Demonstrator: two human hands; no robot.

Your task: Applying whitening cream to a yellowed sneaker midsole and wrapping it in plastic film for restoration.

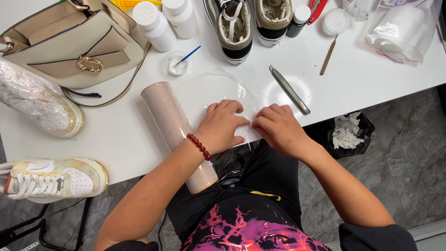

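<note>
**Both hands pinch the film at the table edge**

Left hand and right hand, fingers curled shut, pinch a clear plastic film sheet that is barely visible. The long cardboard-cored wrap roll runs diagonally, its near end overhanging the white table. Beyond lies a grey metal folding knife.

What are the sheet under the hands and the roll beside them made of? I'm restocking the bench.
The sheet looks like thin clear plastic film: see-through, wrinkled, glinting. The roll seems the same film wound on a cardboard-looking tube, cloudy and pale.
</note>
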